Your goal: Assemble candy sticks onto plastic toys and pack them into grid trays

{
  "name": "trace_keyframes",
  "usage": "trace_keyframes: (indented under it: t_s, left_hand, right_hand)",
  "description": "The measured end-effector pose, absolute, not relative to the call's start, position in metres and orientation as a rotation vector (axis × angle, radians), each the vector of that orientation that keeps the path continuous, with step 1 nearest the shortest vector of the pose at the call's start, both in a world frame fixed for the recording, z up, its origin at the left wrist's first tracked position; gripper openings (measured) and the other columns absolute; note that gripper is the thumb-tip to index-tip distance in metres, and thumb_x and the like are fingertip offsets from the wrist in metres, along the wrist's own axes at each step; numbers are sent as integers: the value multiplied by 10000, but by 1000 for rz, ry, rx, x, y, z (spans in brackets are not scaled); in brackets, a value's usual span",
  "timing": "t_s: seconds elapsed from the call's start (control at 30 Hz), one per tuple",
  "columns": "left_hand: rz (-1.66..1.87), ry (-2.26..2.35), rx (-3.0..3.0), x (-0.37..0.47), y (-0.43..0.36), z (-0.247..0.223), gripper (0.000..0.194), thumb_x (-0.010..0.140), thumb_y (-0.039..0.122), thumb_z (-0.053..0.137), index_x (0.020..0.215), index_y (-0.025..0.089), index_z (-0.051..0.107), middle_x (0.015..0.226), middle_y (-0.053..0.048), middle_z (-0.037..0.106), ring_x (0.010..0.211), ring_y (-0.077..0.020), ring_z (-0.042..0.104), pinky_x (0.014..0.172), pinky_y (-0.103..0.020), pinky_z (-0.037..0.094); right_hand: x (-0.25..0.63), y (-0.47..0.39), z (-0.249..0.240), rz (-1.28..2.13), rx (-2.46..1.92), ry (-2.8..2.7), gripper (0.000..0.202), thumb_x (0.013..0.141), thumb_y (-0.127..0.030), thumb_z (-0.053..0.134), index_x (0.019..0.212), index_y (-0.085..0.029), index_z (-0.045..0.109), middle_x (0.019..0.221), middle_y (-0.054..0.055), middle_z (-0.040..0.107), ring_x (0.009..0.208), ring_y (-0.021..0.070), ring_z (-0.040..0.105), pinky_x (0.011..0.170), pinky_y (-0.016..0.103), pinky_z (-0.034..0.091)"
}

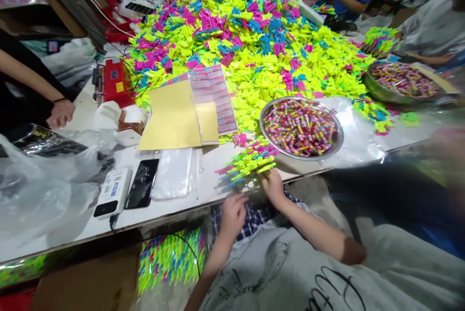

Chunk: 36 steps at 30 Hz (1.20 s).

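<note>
A pale shirt point(269, 272) lies nearest, with half-curled hands point(234, 211) point(273, 186), grip unclear, by plastic pieces point(252, 160) and a bowl point(308, 158) of wrapped sweets point(300, 128).

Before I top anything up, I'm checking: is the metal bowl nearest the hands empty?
No, the metal bowl is filled with small pink, red and yellow pieces.

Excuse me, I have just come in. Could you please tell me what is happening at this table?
The person's right hand is at the near side of a cluster of bright plastic pieces; its grip is unclear. The left hand is by the edge of the table, fingers curled. Behind lies a large pile of similarly coloured pieces. A metal bowl of small wrapped items stands right of the cluster. Another person's hand shows at the far left.
</note>
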<state>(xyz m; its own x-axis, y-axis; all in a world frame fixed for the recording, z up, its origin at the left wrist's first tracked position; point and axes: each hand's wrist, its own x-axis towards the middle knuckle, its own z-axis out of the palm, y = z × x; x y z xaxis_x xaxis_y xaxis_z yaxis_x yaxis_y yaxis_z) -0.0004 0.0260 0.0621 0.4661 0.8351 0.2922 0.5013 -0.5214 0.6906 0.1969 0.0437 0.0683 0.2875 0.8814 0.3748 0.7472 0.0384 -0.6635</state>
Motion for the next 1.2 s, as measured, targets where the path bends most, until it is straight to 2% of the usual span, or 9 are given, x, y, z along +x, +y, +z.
trace_keyframes:
  t_s: [0.43,0.67,0.87,1.03,1.2]
  left_hand:
    - [865,1152,2167,2,22,62,321,770,75,439,990,231,614,1029,-49,614,985,-179,518,860,-384,410]
    - [873,1174,2156,3,20,60,320,775,79,436,993,233,612,1033,-53,610,982,-179,519,861,-391,415]
    - [887,1153,2186,2,22,61,322,771,68,437,983,232,615,1027,-50,615,969,-181,524,843,-385,423]
    - [894,1136,2255,-1,26,58,346,746,60,438,990,223,619,1003,-66,624,934,-199,542,802,-395,444]
    - [913,1129,2299,0,29,53,352,760,69,413,996,228,619,993,-74,629,939,-205,550,805,-410,457]
  right_hand:
    - [201,39,61,137,-1756,-1543,156,841,-245,455,843,-166,589,794,82,605,807,221,524,723,325,424]
    - [200,38,62,96,-1786,-1605,148,818,-173,440,743,-172,567,729,73,580,754,210,496,694,310,387]
    - [196,40,65,7,-1821,-1635,194,796,-140,452,618,-184,519,648,46,529,680,189,443,625,290,308]
    - [191,43,67,-99,-1820,-1640,210,769,-73,431,616,-184,523,635,34,514,675,178,429,615,280,280]
    - [191,44,66,-108,-1819,-1654,207,775,-75,432,637,-186,537,637,32,517,679,183,422,619,284,271]
